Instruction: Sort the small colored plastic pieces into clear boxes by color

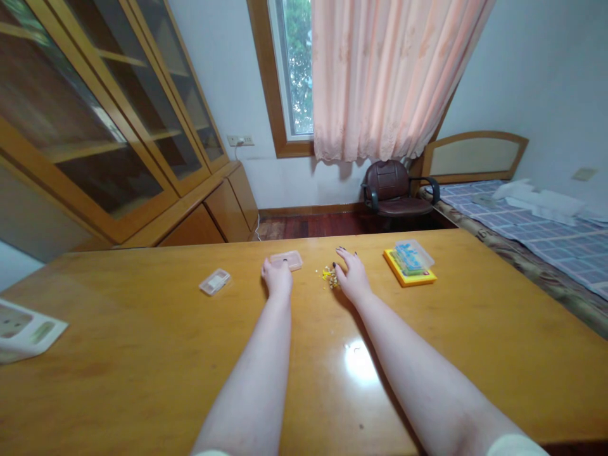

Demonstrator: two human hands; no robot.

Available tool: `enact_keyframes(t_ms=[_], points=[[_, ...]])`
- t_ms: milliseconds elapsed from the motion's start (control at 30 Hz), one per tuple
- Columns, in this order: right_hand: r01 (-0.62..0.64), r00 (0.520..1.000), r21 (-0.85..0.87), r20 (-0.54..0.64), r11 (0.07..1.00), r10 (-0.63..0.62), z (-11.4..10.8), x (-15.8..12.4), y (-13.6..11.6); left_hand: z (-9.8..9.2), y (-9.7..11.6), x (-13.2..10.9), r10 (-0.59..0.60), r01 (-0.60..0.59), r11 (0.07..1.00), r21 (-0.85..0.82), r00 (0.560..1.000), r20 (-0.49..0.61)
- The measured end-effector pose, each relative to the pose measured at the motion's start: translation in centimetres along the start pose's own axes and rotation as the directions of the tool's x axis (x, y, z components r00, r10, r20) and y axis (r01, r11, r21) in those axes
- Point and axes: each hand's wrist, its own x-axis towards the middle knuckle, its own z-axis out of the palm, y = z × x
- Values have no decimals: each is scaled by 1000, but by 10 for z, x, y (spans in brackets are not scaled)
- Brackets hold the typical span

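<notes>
A: Small pile of yellow and pale bits, maybe beads, hard to tell at this size. Lying loose on the wooden table, far of centre, between the two hands.

B: Right hand?

A: Palm down, just right of the pile, touching its right edge. Fingers spread and pointing away, dark nails showing. Nothing visibly pinched.

B: Left hand?

A: Curled loosely, fingers drawn together, knuckles up. Resting on the table left of the pile, a little apart from it. Fingertips against the near left corner of a small clear tray with a pinkish tint. Gripped or merely touched, cannot tell from here.

B: Anything else close?

A: Second small clear lid or box, further left of the left hand, lying flat and skewed, not touched. Right of the right hand, a yellow tray with a clear compartment box resting on top, blue contents inside. Both well apart from the fingers.

B: Further out?

A: White packaging at the left table edge. Beyond the table, a dark armchair under a pink curtain and window. Glass-fronted cabinet along the left wall. Bed with checked cover on the right.
</notes>
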Motion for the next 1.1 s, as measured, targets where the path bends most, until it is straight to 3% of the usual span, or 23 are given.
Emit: enact_keyframes(t_ms=[67,167,200,300,500,567,667,767,900,1000,1100], points=[[-6,1000,0,0,1000,6,0,0,0,-1,6,-11,42,-27,960,278,998,-48],[-10,1000,1,16,1000,10,0,0,-1,0,15,-33,233,-265,803,534,964,128],[-11,1000,2,20,1000,11,0,0,-1,2,16,-39,247,-318,748,583,948,201],[-18,1000,-2,21,1000,19,0,0,-3,6,15,-45,230,-389,661,641,919,321],[-44,998,16,40,999,44,0,1,-5,11,8,-35,224,-501,650,572,845,485],[-49,998,18,46,999,48,0,1,-5,8,11,-36,259,-512,648,564,845,469],[-62,997,16,49,998,61,0,1,-4,-11,18,-32,299,-436,662,609,899,319],[-81,995,14,51,997,80,0,1,-2,-49,13,-7,133,-162,706,689,987,95],[-76,996,14,57,997,75,2,1,-1,-98,-19,37,-57,112,625,773,994,-98],[-71,996,21,53,997,70,3,1,-2,-113,-44,53,4,54,564,824,998,-69],[-77,996,32,44,997,76,3,1,-2,-109,-54,53,68,-95,531,842,995,69]])
